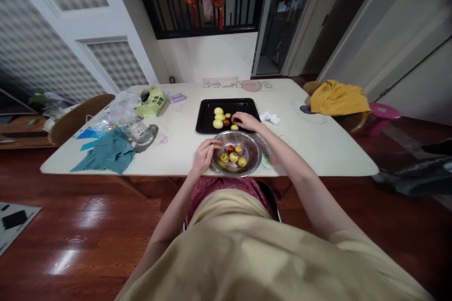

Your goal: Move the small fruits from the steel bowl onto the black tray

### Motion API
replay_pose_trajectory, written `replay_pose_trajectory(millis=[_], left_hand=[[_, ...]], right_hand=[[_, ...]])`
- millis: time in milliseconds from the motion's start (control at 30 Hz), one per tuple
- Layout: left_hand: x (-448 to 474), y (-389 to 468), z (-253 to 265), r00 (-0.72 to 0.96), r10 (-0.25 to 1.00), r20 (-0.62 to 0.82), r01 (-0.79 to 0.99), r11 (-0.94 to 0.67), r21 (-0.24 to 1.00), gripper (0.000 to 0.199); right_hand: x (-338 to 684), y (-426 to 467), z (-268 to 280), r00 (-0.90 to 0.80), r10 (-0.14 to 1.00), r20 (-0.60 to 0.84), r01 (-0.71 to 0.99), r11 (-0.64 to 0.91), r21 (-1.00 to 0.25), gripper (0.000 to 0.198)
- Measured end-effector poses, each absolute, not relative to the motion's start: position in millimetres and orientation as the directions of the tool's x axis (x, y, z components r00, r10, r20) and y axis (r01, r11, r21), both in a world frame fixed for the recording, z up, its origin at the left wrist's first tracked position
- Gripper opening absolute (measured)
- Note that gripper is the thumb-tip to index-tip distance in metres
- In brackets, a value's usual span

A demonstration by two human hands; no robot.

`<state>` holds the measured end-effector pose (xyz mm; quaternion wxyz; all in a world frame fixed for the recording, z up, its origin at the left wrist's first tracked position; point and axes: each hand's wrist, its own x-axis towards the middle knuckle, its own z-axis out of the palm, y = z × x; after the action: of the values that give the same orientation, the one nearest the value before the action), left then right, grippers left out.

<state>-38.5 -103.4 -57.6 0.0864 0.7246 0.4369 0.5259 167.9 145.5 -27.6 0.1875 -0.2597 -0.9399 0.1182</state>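
A black rectangular tray lies on the table with pale yellow round fruits and smaller reddish-brown ones in it. My right hand reaches into its right half, fingers curled down round a small fruit that they mostly hide. Just in front of the tray is a steel bowl holding several yellow-green fruits and a dark red one. At the bowl's left side rests my left hand, fingers stretched out over the rim and nothing visible in them.
On the table's left lie a teal cloth, clear plastic packaging, a clear container and a yellow-green bag. A crumpled white tissue sits right of the tray. Yellow fabric drapes a chair at right.
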Motion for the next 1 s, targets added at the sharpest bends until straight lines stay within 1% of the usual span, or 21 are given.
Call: replay_pose_trajectory(millis=[267,400,500,567,633,700,833,1000], left_hand=[[-38,-102,-58,0.062,0.723,0.688,0.543,-0.602,0.585,0.052],[-39,-102,-58,0.063,0.727,0.683,0.549,-0.597,0.585,0.054],[-40,-101,-59,0.065,0.726,0.684,0.548,-0.599,0.584,0.054],[-40,-101,-59,0.067,0.721,0.689,0.542,-0.606,0.582,0.053],[-39,-102,-59,0.067,0.717,0.694,0.537,-0.612,0.58,0.052],[-39,-102,-58,0.061,0.72,0.691,0.537,-0.607,0.585,0.052],[-39,-103,-57,0.061,0.723,0.688,0.542,-0.603,0.585,0.052],[-39,-104,-57,0.064,0.735,0.675,0.553,-0.589,0.589,0.054]], right_hand=[[182,136,-33,-0.76,0.559,0.332,0.457,0.822,-0.339,0.023],[192,126,-30,-0.713,0.585,0.388,0.462,0.807,-0.367,0.03],[203,108,-23,-0.631,0.597,0.497,0.404,0.799,-0.446,0.036],[210,89,-17,-0.586,0.585,0.561,0.333,0.805,-0.492,0.035],[218,65,-10,-0.577,0.562,0.593,0.275,0.817,-0.507,0.033],[224,40,-5,-0.594,0.544,0.593,0.236,0.822,-0.518,0.034],[234,0,-9,-0.656,0.519,0.547,0.177,0.811,-0.557,0.035],[244,-18,-23,-0.742,0.483,0.465,0.141,0.791,-0.596,0.035]])
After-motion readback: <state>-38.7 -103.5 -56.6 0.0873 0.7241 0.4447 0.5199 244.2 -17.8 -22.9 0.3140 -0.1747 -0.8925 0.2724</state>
